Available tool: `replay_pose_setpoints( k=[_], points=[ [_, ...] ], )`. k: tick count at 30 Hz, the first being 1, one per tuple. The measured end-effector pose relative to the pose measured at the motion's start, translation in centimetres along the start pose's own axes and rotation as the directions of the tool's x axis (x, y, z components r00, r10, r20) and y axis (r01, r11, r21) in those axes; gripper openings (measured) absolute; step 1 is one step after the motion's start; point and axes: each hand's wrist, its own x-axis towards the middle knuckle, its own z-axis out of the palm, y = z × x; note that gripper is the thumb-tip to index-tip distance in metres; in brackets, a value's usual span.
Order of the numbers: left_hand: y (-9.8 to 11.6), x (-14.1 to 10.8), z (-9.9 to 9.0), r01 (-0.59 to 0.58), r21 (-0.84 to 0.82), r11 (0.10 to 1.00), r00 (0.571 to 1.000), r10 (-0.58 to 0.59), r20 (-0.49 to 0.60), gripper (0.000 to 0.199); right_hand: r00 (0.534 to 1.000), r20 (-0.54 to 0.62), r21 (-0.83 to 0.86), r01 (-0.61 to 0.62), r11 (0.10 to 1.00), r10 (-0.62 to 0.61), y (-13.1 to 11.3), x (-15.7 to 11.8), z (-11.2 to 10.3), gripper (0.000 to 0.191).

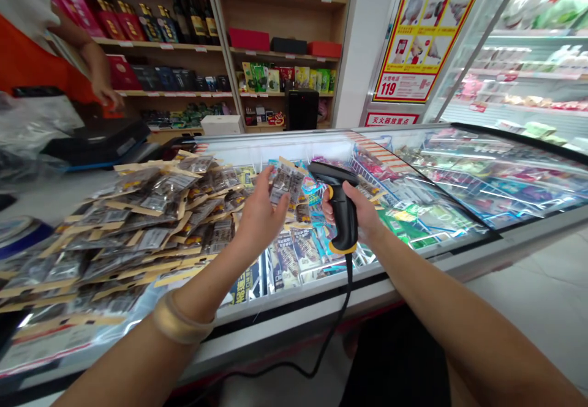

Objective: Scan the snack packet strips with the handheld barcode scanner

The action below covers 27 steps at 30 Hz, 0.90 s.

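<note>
My right hand [359, 208] is wrapped round the handle of a black and yellow barcode scanner [343, 211], whose cable hangs down towards the floor. The scanner's head points left, at a small clear snack packet [287, 182] with a tan edge and a printed label. That packet is pinched between the thumb and fingers of my left hand [263, 214]. A big heap of similar packets [151, 211] lies to the left, on the glass top of a chest freezer [294, 294]. Under both hands, colourful frozen-food bags [294, 257] show through the glass.
At the upper left a person in an orange garment [41, 58] stands by a dark device [98, 138]. Wooden shelves [280, 3] with bottles and boxes line the back. A refrigerated display [533, 64] stands at the right, and a red poster [427, 27] hangs beside it.
</note>
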Motion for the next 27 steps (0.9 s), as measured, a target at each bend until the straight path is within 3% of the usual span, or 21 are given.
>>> replay_pose_setpoints(
  k=[4, 7, 11, 14, 17, 21, 24, 27],
  points=[
    [2.6, 1.3, 3.1, -0.029, -0.050, 0.998, 0.996, 0.033, 0.080, 0.064, 0.994, -0.067, -0.018, 0.079, 0.997, -0.080, -1.5, -0.8, -2.3, 0.044],
    [3.9, 2.3, 6.4, -0.045, -0.055, 0.997, 0.997, 0.049, 0.067, 0.060, 0.988, -0.131, -0.033, 0.080, 0.996, -0.084, -2.2, -1.5, -4.7, 0.044],
    [4.2, 2.3, 10.3, -0.019, 0.020, 1.000, 0.984, 0.015, 0.176, 0.057, 0.968, -0.247, -0.040, 0.040, 0.998, -0.049, -2.3, -2.3, -7.1, 0.046],
    [3.9, 1.5, 11.5, 0.007, 0.116, 0.993, 0.956, -0.041, 0.290, 0.055, 0.958, -0.283, -0.030, 0.033, 0.999, -0.040, -2.3, -2.5, -7.5, 0.048],
    [4.0, 0.8, 11.4, -0.034, 0.182, 0.983, 0.940, -0.030, 0.339, 0.046, 0.956, -0.286, -0.027, 0.058, 0.998, -0.063, -2.3, -2.5, -7.2, 0.049],
    [4.6, 0.5, 10.0, -0.174, 0.198, 0.965, 0.930, 0.094, 0.356, 0.045, 0.942, -0.310, -0.039, 0.127, 0.991, -0.133, -2.3, -2.7, -7.1, 0.048],
    [4.4, 0.6, 7.9, -0.250, 0.186, 0.950, 0.928, 0.180, 0.327, 0.048, 0.933, -0.325, -0.040, 0.150, 0.988, -0.155, -2.4, -2.9, -7.4, 0.047],
    [2.9, 1.2, 4.6, -0.245, 0.211, 0.946, 0.952, 0.193, 0.237, 0.043, 0.935, -0.320, -0.038, 0.146, 0.989, -0.151, -2.5, -3.0, -7.1, 0.046]
  ],
)
